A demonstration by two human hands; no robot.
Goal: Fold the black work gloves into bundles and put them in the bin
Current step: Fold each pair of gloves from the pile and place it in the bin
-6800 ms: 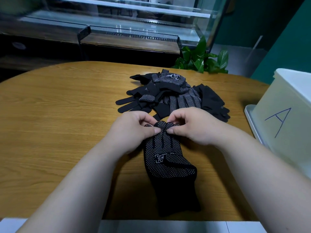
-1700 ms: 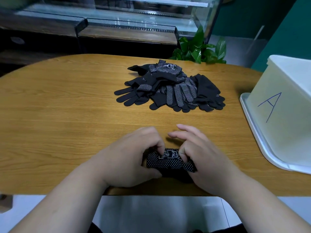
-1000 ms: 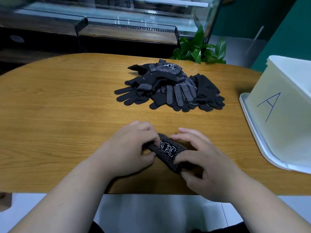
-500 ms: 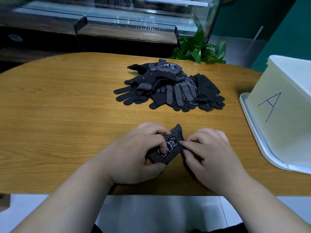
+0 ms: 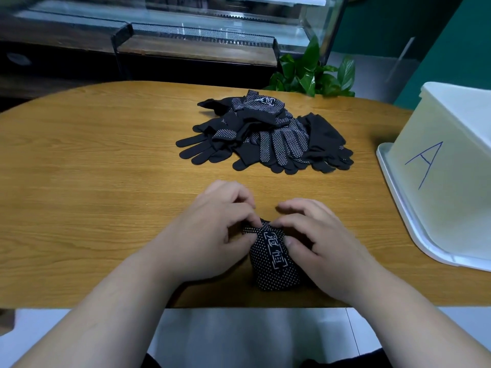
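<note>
Near the table [image 5: 79, 208] edge, your left hand [image 5: 210, 240] and right hand [image 5: 321, 248] both pinch the top of a dotted black bundle [image 5: 273, 264] resting on the wood. Beyond lies a pile of loose gloves [image 5: 265, 136]. The white bin [image 5: 446, 176], marked A, stands far right.

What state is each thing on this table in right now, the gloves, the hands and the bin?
Glove bundle: rolled up, lying on the table near its front edge, held by both hands.
Left hand: pinches the bundle's top edge.
Right hand: grips the bundle's right side.
Glove pile: loose, unfolded, heaped farther back.
Bin: marked A, stands on a white tray; inside hidden.
</note>
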